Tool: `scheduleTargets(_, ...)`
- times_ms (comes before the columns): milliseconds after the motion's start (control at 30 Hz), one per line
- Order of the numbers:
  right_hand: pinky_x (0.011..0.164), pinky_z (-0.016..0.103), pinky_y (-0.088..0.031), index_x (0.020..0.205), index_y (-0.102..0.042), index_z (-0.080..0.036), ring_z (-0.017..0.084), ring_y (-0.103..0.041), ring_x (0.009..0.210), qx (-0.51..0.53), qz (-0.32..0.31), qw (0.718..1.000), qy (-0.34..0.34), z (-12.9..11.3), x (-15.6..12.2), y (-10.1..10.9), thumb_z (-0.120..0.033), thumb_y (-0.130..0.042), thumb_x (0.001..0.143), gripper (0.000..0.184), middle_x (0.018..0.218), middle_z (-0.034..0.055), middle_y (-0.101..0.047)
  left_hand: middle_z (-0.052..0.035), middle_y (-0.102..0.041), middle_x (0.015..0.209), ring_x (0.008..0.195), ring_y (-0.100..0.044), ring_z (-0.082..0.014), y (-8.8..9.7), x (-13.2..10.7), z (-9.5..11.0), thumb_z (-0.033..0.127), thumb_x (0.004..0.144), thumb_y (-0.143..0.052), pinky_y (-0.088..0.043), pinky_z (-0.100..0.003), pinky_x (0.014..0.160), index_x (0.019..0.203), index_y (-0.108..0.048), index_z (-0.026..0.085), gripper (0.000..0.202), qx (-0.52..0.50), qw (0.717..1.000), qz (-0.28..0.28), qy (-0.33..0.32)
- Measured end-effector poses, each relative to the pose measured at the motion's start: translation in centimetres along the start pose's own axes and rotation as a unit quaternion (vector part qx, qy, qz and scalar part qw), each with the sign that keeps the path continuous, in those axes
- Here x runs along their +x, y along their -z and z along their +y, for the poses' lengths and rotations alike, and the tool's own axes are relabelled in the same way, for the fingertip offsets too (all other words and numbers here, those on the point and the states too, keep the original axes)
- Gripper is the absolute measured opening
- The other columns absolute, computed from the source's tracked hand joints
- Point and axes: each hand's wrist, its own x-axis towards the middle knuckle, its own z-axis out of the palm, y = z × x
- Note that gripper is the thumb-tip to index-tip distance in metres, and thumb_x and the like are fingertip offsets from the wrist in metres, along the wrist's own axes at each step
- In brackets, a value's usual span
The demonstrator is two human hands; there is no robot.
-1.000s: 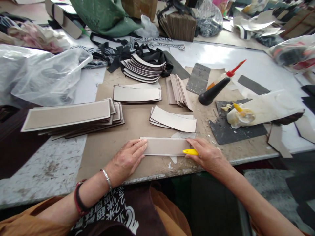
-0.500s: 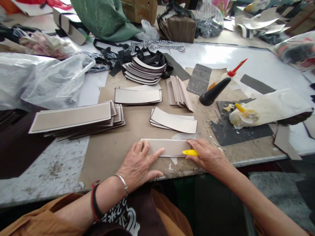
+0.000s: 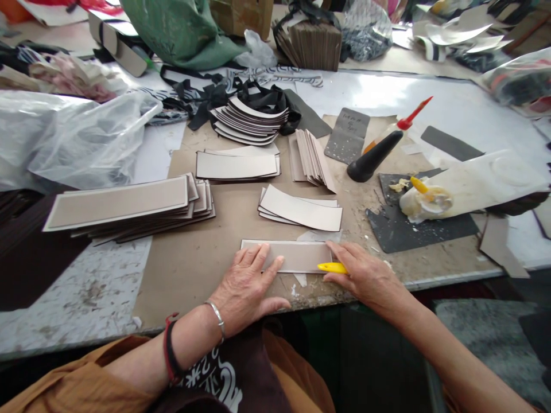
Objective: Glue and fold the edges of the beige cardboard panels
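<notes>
A beige rectangular panel with a pale border (image 3: 301, 256) lies flat near the table's front edge. My left hand (image 3: 252, 281) is open, its fingers laid on the panel's left part and the thumb stretched out to the right. In my right hand (image 3: 361, 272) is a yellow pointed plastic stick (image 3: 332, 268), its tip directed left over the panel's right end. The right fingertips rest at that end. Just beyond lies a small pile of white curved pieces (image 3: 301, 207). A stack of bordered beige panels (image 3: 120, 202) is to the left.
On the right, a white plastic bottle (image 3: 482, 180) lies on its side with pale paste at its cut opening. A black cone (image 3: 374, 158) and a red-tipped bottle (image 3: 407, 121) stand behind. Further back are curved pieces (image 3: 249, 123), folded strips (image 3: 312, 160) and a clear plastic bag (image 3: 86, 137).
My left hand has shifted slightly along the panel, its fingers closer together. The right hand keeps the yellow stick in nearly the same place. The whole view has shifted a little.
</notes>
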Motion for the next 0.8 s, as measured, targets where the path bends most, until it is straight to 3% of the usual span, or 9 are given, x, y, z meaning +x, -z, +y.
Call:
scheduleTargets(100, 0.07, 0.033, -0.052, 0.124, -0.046, -0.006, 0.023, -0.059, 0.084, -0.025, 0.018, 0.999, -0.016, -0.7, -0.4, 1.4, -0.014, -0.043, 0.087, 0.038, 0.093, 0.0133, -0.061, -0.0248, -0.048, 0.121, 0.112, -0.045, -0.0371, 0.0, 0.1, 0.0, 0.061, 0.072, -0.056, -0.04, -0.052, 0.09, 0.119, -0.054, 0.011, 0.069, -0.01, 1.0, 0.007, 0.001)
scheduleTargets(200, 0.077, 0.037, -0.052, 0.121, -0.049, -0.003, 0.026, -0.058, 0.092, -0.062, 0.042, 0.997, 0.006, -2.3, -0.7, 2.0, -0.007, -0.034, 0.087, 0.038, 0.102, 0.0179, -0.061, -0.0238, -0.049, 0.121, 0.112, -0.044, -0.0366, -0.1, 0.0, -0.1, 0.061, 0.07, -0.058, -0.04, -0.052, 0.09, 0.119, -0.054, 0.012, 0.069, -0.014, 1.0, 0.018, 0.003)
scheduleTargets(300, 0.088, 0.039, -0.049, 0.117, -0.054, 0.0, 0.028, -0.054, 0.106, -0.085, 0.053, 0.994, 0.05, -3.9, -0.8, 0.8, -0.004, -0.032, 0.086, 0.038, 0.115, 0.0202, -0.058, -0.0226, -0.048, 0.122, 0.113, -0.043, -0.0358, -0.4, -0.1, -0.1, 0.058, 0.071, -0.06, -0.04, -0.051, 0.091, 0.118, -0.054, 0.013, 0.066, -0.017, 0.999, 0.031, 0.007)
scheduleTargets(400, 0.088, 0.036, -0.05, 0.114, -0.057, -0.001, 0.027, -0.054, 0.11, -0.102, 0.04, 0.993, 0.053, -4.8, -1.0, -1.0, -0.003, -0.033, 0.084, 0.038, 0.119, 0.0192, -0.057, -0.0223, -0.046, 0.124, 0.114, -0.041, -0.0355, -0.7, -0.4, -0.3, 0.054, 0.073, -0.06, -0.039, -0.051, 0.091, 0.119, -0.053, 0.013, 0.063, -0.026, 0.999, 0.045, 0.003)
scheduleTargets(600, 0.088, 0.036, -0.05, 0.116, -0.055, 0.0, 0.028, -0.053, 0.111, -0.136, 0.021, 0.988, 0.071, -4.8, -1.3, -1.9, -0.002, -0.035, 0.082, 0.04, 0.122, 0.0201, -0.054, -0.0239, -0.043, 0.125, 0.117, -0.037, -0.0362, -1.1, -0.6, -0.1, 0.061, 0.073, -0.054, -0.033, -0.051, 0.094, 0.121, -0.052, 0.012, 0.069, -0.045, 0.998, 0.048, 0.015)
scheduleTargets(800, 0.087, 0.042, -0.05, 0.123, -0.047, 0.002, 0.033, -0.048, 0.116, -0.164, 0.027, 0.978, 0.122, -3.9, -1.8, -2.6, 0.0, -0.036, 0.079, 0.045, 0.129, 0.0253, -0.046, -0.0195, -0.034, 0.131, 0.121, -0.03, -0.0405, -2.3, -0.5, 1.2, 0.079, 0.066, -0.038, -0.025, -0.056, 0.094, 0.129, -0.044, 0.03, 0.08, -0.063, 0.995, 0.067, 0.046)
